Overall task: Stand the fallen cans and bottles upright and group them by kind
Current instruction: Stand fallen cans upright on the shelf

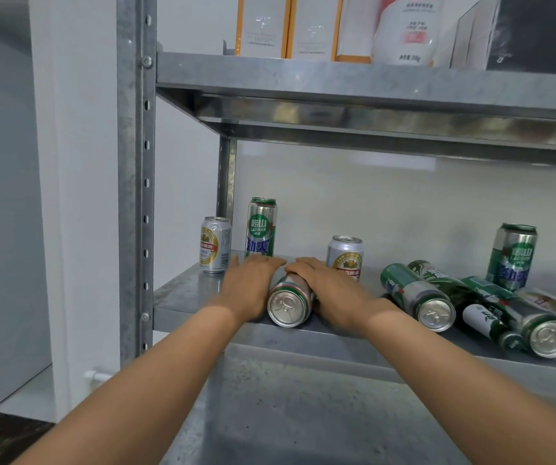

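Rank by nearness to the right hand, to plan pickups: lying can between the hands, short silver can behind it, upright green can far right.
1. Lying can, under the right hand.
2. Short silver can, just behind it.
3. Upright green can, far right.

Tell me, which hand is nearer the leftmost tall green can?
Left. The left hand lies just before the tall green can; the right hand rests further right, on a fallen can.
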